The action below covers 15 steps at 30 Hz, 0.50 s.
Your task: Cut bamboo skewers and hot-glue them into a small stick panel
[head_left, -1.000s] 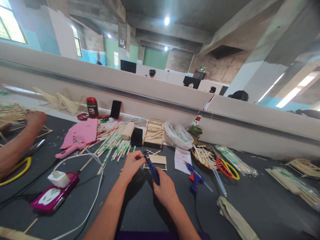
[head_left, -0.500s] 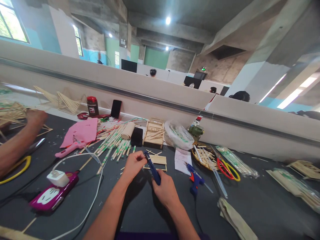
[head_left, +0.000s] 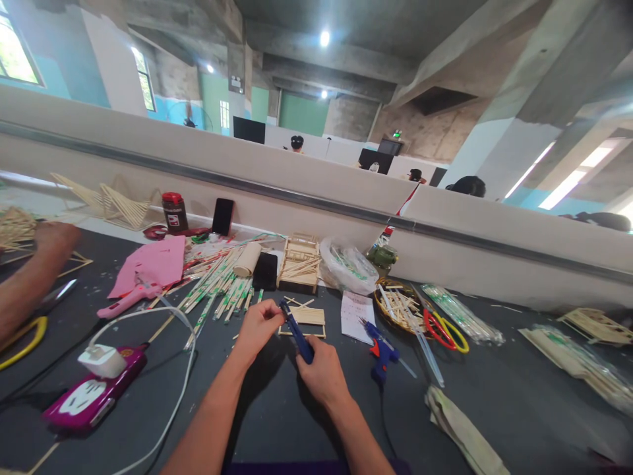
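My right hand (head_left: 322, 371) is closed around a long dark blue tool (head_left: 297, 332) that looks like a utility knife. The tool slants up and left, its tip beside the fingers of my left hand (head_left: 262, 327). Thumb and fingers of that hand are pinched together near the tip; what lies between them is too small to make out. Just beyond the tool, a small panel of wooden sticks (head_left: 310, 317) rests on the dark table (head_left: 277, 422), partly covered by my hands. Behind it stands a stick-built frame (head_left: 299, 249) with loose sticks inside.
Green-and-white wrapped sticks (head_left: 213, 277) and a pink glue gun (head_left: 129, 300) lie left. Nearer is a purple power strip (head_left: 93, 399) with a white cable. A blue glue gun (head_left: 384, 353), a stick basket (head_left: 403, 310) and scissors (head_left: 448, 330) lie right. Another person's arm (head_left: 37, 270) reaches in far left.
The whole view has shifted slightly, so the scene sits a little further left. My hands keep nearly the same pose, with the blue tool still in my right hand.
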### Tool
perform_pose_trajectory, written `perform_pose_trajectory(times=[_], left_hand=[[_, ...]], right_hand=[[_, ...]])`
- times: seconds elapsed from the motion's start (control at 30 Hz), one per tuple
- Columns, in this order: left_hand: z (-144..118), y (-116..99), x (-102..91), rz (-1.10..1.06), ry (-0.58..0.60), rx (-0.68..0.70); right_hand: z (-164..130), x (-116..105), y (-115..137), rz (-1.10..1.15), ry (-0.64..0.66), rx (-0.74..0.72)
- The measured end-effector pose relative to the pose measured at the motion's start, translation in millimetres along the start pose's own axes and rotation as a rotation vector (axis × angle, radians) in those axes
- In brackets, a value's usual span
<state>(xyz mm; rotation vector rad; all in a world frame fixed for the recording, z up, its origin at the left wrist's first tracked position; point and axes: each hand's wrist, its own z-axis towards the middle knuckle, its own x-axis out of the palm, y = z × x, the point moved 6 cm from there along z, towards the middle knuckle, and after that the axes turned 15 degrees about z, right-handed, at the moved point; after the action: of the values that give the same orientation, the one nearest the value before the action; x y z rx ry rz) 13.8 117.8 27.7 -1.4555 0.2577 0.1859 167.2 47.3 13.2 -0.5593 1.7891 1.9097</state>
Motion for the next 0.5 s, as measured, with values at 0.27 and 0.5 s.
perform_pose_trajectory(times=[0.27, 0.5], left_hand=[[-0.6, 0.2, -1.2, 0.014, 0.006, 0.008], [1.4, 1.6, -0.4, 0.049, 0.009, 0.031]], right_hand=[[-0.1, 0.0, -1.2, -0.022, -0.005, -0.011], [3.6, 6.8, -10.4, -0.039, -0.009, -0.031]])
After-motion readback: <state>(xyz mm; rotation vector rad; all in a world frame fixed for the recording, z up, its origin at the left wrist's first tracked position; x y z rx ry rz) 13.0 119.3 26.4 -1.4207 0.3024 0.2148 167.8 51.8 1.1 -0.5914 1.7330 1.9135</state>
